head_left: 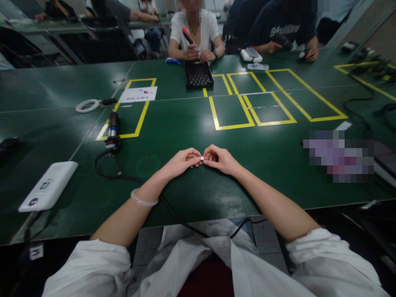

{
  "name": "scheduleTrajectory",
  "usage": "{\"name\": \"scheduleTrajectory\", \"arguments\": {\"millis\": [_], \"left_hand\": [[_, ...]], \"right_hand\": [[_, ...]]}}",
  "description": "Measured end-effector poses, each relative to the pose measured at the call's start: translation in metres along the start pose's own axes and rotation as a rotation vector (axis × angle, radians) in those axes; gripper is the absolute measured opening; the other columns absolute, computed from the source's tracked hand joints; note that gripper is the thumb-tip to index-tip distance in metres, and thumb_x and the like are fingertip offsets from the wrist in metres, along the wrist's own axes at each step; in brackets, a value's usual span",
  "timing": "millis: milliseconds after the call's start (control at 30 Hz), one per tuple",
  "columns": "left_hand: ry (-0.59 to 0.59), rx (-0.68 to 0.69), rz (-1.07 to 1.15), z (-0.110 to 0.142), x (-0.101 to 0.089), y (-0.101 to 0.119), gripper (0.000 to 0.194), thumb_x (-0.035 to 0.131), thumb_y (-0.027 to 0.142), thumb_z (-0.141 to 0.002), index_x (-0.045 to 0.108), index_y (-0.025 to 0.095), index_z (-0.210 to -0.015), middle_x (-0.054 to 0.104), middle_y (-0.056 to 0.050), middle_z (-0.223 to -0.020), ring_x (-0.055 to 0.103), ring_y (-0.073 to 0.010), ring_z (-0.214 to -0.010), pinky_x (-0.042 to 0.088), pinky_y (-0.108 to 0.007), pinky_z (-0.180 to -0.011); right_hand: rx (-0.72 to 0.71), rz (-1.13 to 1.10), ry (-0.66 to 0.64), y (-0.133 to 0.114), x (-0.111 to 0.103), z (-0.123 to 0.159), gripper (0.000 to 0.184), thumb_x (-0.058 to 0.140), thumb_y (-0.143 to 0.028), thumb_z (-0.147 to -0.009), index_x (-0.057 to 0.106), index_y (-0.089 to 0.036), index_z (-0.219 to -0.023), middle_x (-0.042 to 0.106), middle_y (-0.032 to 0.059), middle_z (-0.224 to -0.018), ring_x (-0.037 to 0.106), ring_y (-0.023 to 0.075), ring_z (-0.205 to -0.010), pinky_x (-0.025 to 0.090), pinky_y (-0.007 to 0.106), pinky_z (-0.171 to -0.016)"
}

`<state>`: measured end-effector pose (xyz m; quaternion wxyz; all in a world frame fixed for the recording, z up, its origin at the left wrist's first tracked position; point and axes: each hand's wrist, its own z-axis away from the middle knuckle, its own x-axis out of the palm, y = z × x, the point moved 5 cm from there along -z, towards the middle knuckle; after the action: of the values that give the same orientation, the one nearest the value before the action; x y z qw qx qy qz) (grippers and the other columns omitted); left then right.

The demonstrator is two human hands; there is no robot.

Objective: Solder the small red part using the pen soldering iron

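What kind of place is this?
Probably a workshop: the long green table is marked with yellow tape, and someone across it holds a red-and-black tool by a black tray.

Small piece (202, 158), pale silvery-white, a touch of red at its right side. Held between the left-hand grip (187, 159) and right-hand grip (220, 159), fingertips on both ends. Positioned over the green tabletop (182, 134), towards the near edge. Partly covered by fingers; full shape and tilt too small to tell.

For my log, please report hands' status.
Left hand and right hand pinch tiny silver-red piece. Piece partly hidden. Thin black cable under left forearm.
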<state>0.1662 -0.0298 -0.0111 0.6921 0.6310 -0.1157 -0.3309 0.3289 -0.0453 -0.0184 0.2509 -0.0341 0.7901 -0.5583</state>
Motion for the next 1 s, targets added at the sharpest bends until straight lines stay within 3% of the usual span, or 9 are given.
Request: {"name": "scheduleTrajectory", "arguments": {"millis": [200, 367, 600, 1000], "left_hand": [[0.064, 0.087, -0.058, 0.0011, -0.0017, 0.0047, 0.031, 0.069, 0.039, -0.081, 0.061, 0.015, -0.098, 0.065, -0.006, -0.087, 0.061, -0.0153, -0.079, 0.048, -0.028, -0.072], [0.062, 0.173, -0.137, 0.0026, -0.0005, 0.0097, 0.027, 0.067, 0.037, -0.082, 0.061, 0.016, -0.098, 0.064, -0.005, -0.093, 0.060, -0.0149, -0.080, 0.048, -0.029, -0.075], [0.102, 0.135, -0.155, 0.0012, -0.0012, 0.0048, 0.031, 0.068, 0.041, -0.082, 0.061, 0.016, -0.099, 0.066, -0.006, -0.091, 0.062, -0.0166, -0.081, 0.050, -0.030, -0.075], [0.076, 0.230, -0.278, 0.0030, -0.0011, 0.0097, 0.022, 0.065, 0.031, -0.084, 0.059, 0.017, -0.101, 0.067, -0.005, -0.096, 0.064, -0.0167, -0.084, 0.051, -0.031, -0.080]], "right_hand": [[0.040, -0.074, 0.000, 0.0043, 0.0017, 0.0003, 0.027, 0.068, -0.037, -0.086, 0.056, -0.019, -0.101, 0.063, -0.0001, -0.082, 0.057, 0.0114, -0.068, 0.045, 0.024, -0.063], [0.061, -0.096, 0.020, 0.0059, 0.0007, 0.0001, 0.024, 0.063, -0.041, -0.089, 0.058, -0.018, -0.093, 0.062, 0.0002, -0.080, 0.055, 0.0118, -0.069, 0.046, 0.025, -0.065], [0.011, -0.008, 0.044, 0.0048, -0.0014, -0.0008, 0.019, 0.066, -0.034, -0.086, 0.059, -0.019, -0.094, 0.059, -0.0014, -0.075, 0.052, 0.0116, -0.063, 0.043, 0.025, -0.061], [-0.059, 0.126, 0.039, 0.0011, -0.0019, -0.0005, 0.014, 0.065, -0.024, -0.084, 0.060, -0.018, -0.096, 0.063, 0.0017, -0.087, 0.058, 0.0128, -0.072, 0.045, 0.025, -0.064]]}}
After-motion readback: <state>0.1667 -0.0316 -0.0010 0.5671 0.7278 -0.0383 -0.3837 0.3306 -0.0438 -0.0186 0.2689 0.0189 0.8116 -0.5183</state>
